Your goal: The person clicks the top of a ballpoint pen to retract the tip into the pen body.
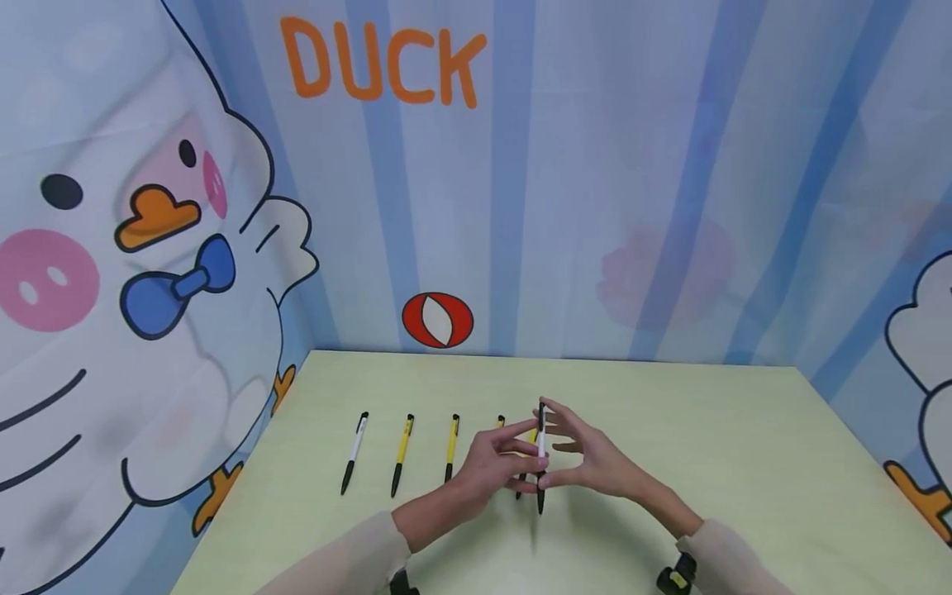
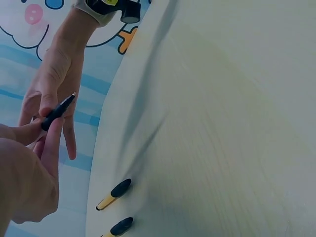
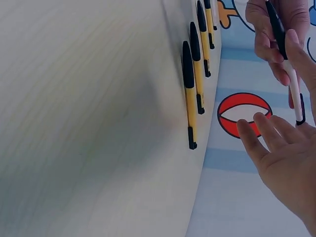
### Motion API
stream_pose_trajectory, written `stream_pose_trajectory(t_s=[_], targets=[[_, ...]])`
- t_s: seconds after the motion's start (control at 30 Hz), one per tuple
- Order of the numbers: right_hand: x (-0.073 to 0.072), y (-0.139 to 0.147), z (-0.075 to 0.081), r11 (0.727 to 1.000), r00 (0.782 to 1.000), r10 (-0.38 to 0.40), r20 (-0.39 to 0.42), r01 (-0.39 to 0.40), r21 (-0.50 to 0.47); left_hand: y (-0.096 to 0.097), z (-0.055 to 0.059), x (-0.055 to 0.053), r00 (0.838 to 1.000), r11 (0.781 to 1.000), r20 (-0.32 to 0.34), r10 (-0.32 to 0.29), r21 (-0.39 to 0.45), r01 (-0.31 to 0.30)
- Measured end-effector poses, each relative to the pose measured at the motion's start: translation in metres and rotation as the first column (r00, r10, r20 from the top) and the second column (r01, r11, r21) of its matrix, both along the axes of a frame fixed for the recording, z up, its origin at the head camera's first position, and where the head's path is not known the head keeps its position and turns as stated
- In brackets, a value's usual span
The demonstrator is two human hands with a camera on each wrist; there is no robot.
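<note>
A white ballpoint pen point(image 1: 542, 445) with a black grip and black clip stands nearly upright above the table, tip down, between the two hands. My left hand point(image 1: 479, 469) pinches it around its lower part; in the left wrist view the fingers of the left hand point(image 2: 32, 180) are on the black grip. My right hand point(image 1: 598, 456) holds the same pen from the other side, its index finger near the top end and its thumb lower down. The other right fingers point(image 3: 254, 140) are spread away from the pen.
Several pens lie in a row on the pale table point(image 1: 706, 430): a white pen point(image 1: 356, 450) at the far left, then a yellow pen point(image 1: 402, 453) and more yellow ones, partly hidden by the left hand. A cartoon duck curtain point(image 1: 565, 190) stands behind the table.
</note>
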State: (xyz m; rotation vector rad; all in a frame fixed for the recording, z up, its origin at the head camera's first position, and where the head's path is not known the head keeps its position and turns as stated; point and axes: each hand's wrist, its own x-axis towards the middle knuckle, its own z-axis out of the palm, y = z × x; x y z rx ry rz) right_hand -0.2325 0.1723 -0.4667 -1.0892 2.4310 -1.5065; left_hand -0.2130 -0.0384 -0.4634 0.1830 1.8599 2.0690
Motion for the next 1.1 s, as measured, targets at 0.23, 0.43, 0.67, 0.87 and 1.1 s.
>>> stream_pose_trajectory(t_s=[0.23, 0.43, 0.67, 0.87, 1.1], targets=[[0.002, -0.007, 0.003, 0.998, 0.996, -0.041, -0.085, 0.045, 0.042, -0.005, 0.001, 0.000, 1.000, 1.000, -0.024, 0.011, 0.005, -0.011], [-0.001, 0.002, 0.015, 0.997, 0.995, -0.032, -0.094, 0.039, 0.070, -0.003, 0.010, -0.001, 0.998, 1.000, -0.066, -0.002, -0.017, 0.001], [0.002, 0.029, 0.018, 0.992, 0.994, -0.085, -0.063, 0.090, 0.084, -0.002, 0.005, -0.005, 0.998, 0.997, -0.068, 0.020, -0.075, -0.025], [0.001, 0.060, 0.011, 0.978, 0.985, -0.150, -0.089, 0.161, 0.135, 0.007, -0.003, -0.022, 0.993, 0.987, -0.098, 0.072, -0.135, -0.085], [-0.001, 0.091, -0.002, 0.960, 0.972, -0.213, -0.102, 0.227, 0.166, 0.031, -0.009, -0.050, 0.987, 0.961, -0.155, 0.041, -0.263, -0.081]])
